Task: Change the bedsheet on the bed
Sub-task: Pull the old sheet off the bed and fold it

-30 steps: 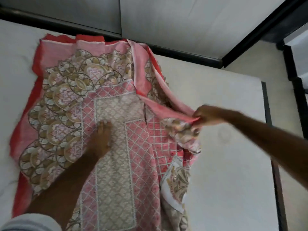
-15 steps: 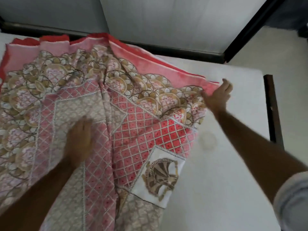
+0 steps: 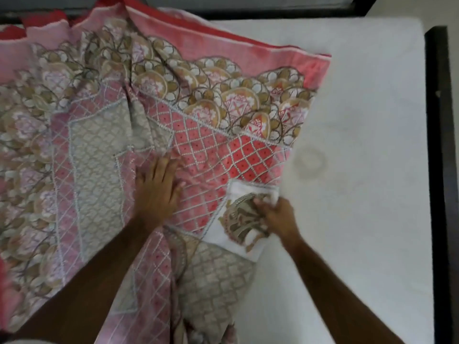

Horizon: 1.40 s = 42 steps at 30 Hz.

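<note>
Pink and red patterned cotton bedsheet (image 3: 198, 115) lies partly unfolded across the left and middle of the white mattress (image 3: 360, 120). Left hand (image 3: 156, 192) presses flat on it, fingers straight. Right hand (image 3: 278, 214) has its grip clamped on the sheet's folded white corner. Black bed frame (image 3: 439, 145) runs along the right edge.
</note>
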Each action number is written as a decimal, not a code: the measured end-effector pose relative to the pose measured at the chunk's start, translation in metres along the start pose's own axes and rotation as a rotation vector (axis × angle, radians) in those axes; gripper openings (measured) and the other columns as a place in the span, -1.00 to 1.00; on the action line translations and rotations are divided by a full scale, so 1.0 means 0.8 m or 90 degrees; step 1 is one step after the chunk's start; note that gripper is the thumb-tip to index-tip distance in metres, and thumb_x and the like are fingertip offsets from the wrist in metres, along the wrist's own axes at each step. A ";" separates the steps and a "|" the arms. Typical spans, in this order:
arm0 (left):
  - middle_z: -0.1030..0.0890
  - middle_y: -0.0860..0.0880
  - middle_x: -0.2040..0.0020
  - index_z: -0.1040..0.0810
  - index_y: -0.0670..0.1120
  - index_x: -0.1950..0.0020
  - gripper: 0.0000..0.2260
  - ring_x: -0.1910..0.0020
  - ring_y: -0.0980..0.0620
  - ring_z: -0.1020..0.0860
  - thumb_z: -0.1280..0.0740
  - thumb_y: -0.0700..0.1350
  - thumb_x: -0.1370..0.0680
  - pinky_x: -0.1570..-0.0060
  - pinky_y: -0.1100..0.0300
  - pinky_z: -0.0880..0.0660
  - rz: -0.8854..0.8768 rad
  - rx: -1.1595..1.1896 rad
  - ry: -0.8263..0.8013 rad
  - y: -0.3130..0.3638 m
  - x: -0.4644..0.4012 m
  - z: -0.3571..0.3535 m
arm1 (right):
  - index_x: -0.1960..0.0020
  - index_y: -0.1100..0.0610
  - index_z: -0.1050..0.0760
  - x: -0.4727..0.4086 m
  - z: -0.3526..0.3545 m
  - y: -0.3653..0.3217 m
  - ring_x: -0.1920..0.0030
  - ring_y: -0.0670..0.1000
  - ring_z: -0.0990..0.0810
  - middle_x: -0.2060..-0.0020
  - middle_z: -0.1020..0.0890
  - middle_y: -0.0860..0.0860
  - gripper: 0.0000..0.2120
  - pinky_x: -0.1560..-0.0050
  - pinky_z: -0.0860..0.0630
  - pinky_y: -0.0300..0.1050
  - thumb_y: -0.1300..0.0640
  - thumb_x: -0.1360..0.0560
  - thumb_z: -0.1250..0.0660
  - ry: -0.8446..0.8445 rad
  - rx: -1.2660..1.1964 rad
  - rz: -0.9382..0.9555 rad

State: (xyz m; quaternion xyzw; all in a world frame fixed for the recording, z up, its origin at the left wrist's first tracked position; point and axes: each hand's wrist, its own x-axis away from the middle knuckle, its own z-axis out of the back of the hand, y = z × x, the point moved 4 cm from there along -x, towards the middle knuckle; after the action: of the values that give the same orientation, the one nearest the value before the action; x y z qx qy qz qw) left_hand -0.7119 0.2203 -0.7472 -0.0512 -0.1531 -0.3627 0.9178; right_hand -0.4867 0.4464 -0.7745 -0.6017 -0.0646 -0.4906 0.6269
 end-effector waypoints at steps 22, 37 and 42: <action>-0.07 -0.22 -0.64 -0.08 -0.20 -0.64 -0.32 -0.62 -0.24 -0.02 -0.04 0.17 -0.63 -0.57 -0.25 -0.06 0.078 0.329 -0.035 -0.013 0.247 -0.106 | 0.18 0.15 -0.53 0.209 0.109 0.118 0.48 -0.21 -0.59 0.50 -0.63 -0.09 -0.81 0.47 -0.55 -0.30 0.18 -0.62 -0.30 0.108 -0.122 -0.067; -0.28 -0.22 -0.58 -0.22 -0.10 -0.59 -0.11 -0.54 -0.35 -0.25 -0.24 0.45 -0.45 -0.38 -0.42 -0.26 -0.168 -0.008 -0.102 0.122 0.363 -0.150 | -0.01 0.09 -0.55 0.224 0.182 0.143 0.39 -0.22 -0.61 0.42 -0.65 -0.18 -0.94 0.44 -0.54 -0.29 0.14 -0.62 -0.31 0.101 -0.084 -0.036; -0.38 -0.25 -0.47 -0.29 -0.10 -0.55 -0.11 -0.44 -0.37 -0.35 -0.49 0.24 -0.33 -0.25 -0.33 -0.43 -0.100 -0.052 -0.133 0.152 0.351 -0.136 | 0.03 0.11 -0.57 0.200 0.300 0.116 0.27 -0.12 -0.67 0.21 -0.67 -0.02 -0.82 0.29 -0.65 -0.18 0.01 -0.61 -0.33 0.191 -0.139 0.031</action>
State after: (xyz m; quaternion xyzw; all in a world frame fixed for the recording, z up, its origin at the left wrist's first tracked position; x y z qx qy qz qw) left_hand -0.4089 0.1050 -0.7587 -0.1140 -0.2364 -0.4320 0.8628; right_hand -0.2183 0.5376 -0.6673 -0.5877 0.0977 -0.5636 0.5722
